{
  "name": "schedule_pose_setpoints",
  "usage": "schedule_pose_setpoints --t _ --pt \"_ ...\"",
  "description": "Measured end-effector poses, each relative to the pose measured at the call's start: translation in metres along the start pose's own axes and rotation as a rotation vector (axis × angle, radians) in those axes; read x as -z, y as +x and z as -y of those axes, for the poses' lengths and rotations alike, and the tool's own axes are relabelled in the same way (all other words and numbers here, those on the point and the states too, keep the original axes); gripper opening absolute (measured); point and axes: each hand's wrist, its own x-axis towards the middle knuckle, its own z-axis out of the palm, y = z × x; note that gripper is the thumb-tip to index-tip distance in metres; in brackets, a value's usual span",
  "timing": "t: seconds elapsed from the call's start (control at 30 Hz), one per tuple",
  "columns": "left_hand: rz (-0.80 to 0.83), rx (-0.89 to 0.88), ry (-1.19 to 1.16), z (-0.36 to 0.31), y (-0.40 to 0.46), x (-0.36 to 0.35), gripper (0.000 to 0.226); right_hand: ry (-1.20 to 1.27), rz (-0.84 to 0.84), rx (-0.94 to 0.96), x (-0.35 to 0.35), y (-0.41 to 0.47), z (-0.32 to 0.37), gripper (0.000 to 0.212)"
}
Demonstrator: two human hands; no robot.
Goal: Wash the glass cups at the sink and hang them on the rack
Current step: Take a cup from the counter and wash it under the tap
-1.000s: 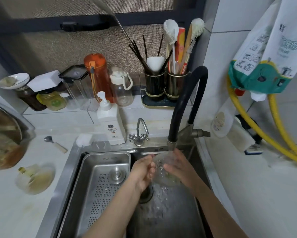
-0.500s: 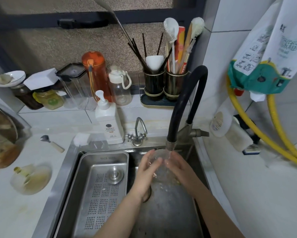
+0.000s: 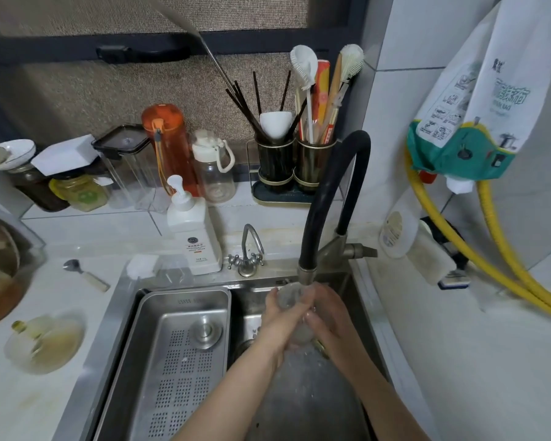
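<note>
Soft, even light is falling from above, leaving the white wall tiles bright and the window screen dim and grainy. The steel drain tray is giving off dull sheen rather than hard glare. Wide-angle distortion is bending the yellow hose and stretching the frame's corners. The left edge is smearing into blur, and the glass cup is showing hazy under the black faucet.
</note>
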Motion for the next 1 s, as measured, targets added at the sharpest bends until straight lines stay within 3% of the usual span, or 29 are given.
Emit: schedule_pose_setpoints --t 0.07,0.23,0.4,0.5,0.67,0.77,1.0 --pt "0.000 0.036 0.032 0.002 -0.003 0.004 0.123 -0.042 0.084 -0.024 -0.004 -0.008 0.001 0.055" --pt "-0.058 -0.169 0.233 0.004 -0.003 0.016 0.111 0.113 0.083 -0.099 0.012 -0.010 0.005 0.031" --pt "-0.042 -0.371 0.448 0.002 -0.004 0.009 0.109 -0.366 -0.055 -0.065 0.050 0.034 -0.018 0.047" --pt "0.032 -0.428 0.538 0.000 -0.006 0.001 0.088 -0.502 -0.092 -0.102 0.073 0.064 -0.030 0.055" --pt "0.055 -0.495 0.586 0.002 -0.003 -0.008 0.075 -0.658 -0.044 -0.226 0.098 0.097 -0.047 0.064" --pt "0.033 -0.506 0.564 -0.002 -0.003 -0.005 0.078 -0.595 0.007 -0.267 0.104 0.110 -0.044 0.059" --pt "0.007 -0.497 0.574 -0.007 -0.006 0.009 0.077 -0.544 -0.069 -0.238 0.090 0.114 -0.046 0.048"
